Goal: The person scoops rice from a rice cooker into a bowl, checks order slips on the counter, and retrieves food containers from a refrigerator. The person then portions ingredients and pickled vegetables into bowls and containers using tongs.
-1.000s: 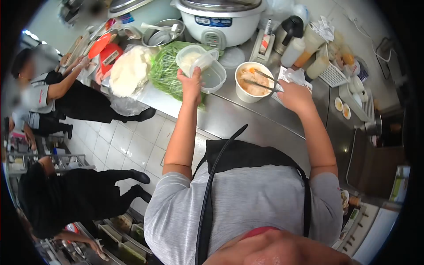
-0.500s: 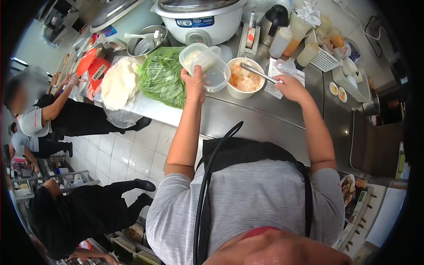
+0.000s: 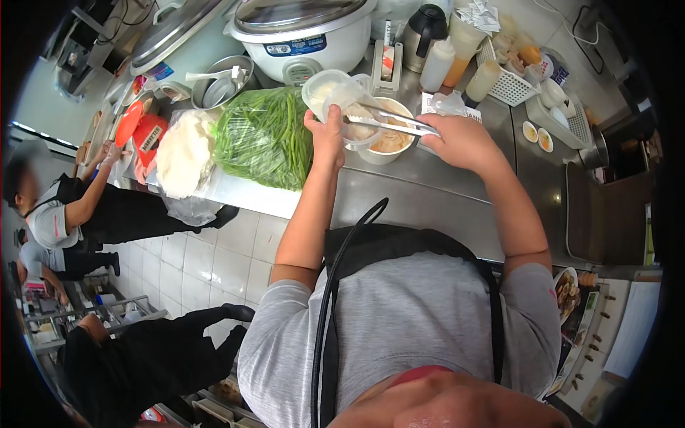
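My left hand [image 3: 327,135] grips clear plastic containers [image 3: 330,87], one of which holds something whitish. My right hand [image 3: 460,143] is closed around metal tongs [image 3: 399,123], whose tips reach over the clear container beside my left hand, with pale food at them. Just behind and below the tongs stands a white tub [image 3: 379,155] with pale orange food inside, partly overlapped by the container. Left of my left hand lies a plastic bag of green vegetables [image 3: 264,135], and beside it a bag of white food [image 3: 185,152].
A rice cooker [image 3: 303,36] stands at the back, with a metal bowl [image 3: 221,85] to its left. Squeeze bottles [image 3: 437,65], a thermos [image 3: 424,36] and a white basket [image 3: 510,84] are at the back right. Several people in dark aprons are at the left, one holding something red.
The tongs have moved left from the tub to the clear container, with pale food at their tips. The view has shifted, and the container now overlaps the tub's left side.
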`<state>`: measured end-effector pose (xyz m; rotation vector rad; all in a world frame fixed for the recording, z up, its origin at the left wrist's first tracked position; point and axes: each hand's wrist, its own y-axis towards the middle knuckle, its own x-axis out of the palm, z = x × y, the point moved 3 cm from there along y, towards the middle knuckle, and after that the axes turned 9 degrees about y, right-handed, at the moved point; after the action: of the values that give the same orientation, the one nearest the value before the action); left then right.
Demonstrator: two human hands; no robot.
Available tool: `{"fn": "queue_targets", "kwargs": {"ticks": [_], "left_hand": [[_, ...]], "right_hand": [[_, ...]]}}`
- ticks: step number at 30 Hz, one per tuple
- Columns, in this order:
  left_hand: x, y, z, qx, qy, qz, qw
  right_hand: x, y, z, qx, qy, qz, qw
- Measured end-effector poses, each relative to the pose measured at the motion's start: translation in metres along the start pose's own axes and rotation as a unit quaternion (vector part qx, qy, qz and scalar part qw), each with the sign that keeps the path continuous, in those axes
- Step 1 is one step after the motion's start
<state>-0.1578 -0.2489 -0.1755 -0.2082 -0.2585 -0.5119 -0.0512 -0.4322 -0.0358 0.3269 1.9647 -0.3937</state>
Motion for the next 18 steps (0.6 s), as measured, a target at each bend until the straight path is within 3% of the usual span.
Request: {"fn": "queue_targets", "kwargs": {"ticks": [4,7,13,18], "left_hand": [[-0.005,0.003,-0.001,0.009,-0.003,0.014,1.000],[-0.013,0.008,-0.003,0.011,-0.006,0.020,1.000],[-0.016,0.011,-0.001,-0.005,0.016,0.029,0.999],[-0.013,0.011,0.004,0.025,-0.013,0.008,1.000]], "right_hand": [[-0.013,-0.014,0.003,-0.039,0.013,0.116,0.992],[-0.032,-0.024,0.003,0.063,-0.030,0.088,0.994],[-0.006,-0.015,0.018,0.053,-0.094,0.044,0.993],[-0.005,-0.010,0.022,-0.025,-0.121,0.080,0.989]]}}
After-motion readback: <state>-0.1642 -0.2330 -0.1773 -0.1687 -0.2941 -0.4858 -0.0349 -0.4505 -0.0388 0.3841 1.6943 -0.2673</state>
